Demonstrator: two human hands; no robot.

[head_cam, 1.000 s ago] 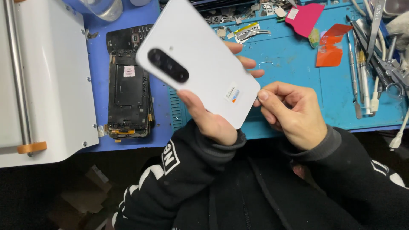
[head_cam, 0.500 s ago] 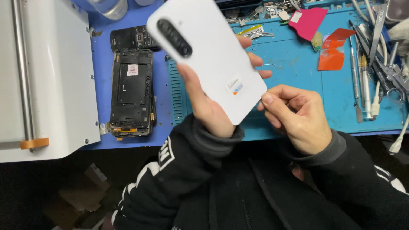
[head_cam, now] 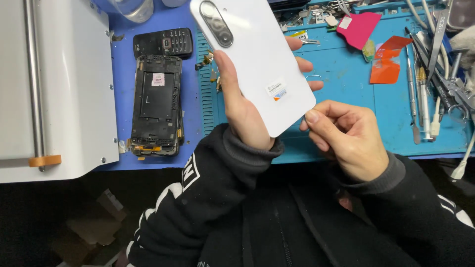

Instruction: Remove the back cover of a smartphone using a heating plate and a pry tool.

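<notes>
L hand point(head_cam: 242, 106) grips white phone point(head_cam: 257, 59) | R hand point(head_cam: 346, 136) pinched at its corner | stripped frame point(head_cam: 156, 106) left, tools point(head_cam: 425, 84) right

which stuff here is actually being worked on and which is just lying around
In hand:
white phone, gripped by the left hand
right hand, fingers pinched at the phone's lower corner

Lying about:
stripped phone frame
small black keypad phone
pink card
orange film
metal tools

Blue work mat point(head_cam: 341, 94) carries phone frame point(head_cam: 156, 106), tools point(head_cam: 420, 94).
</notes>
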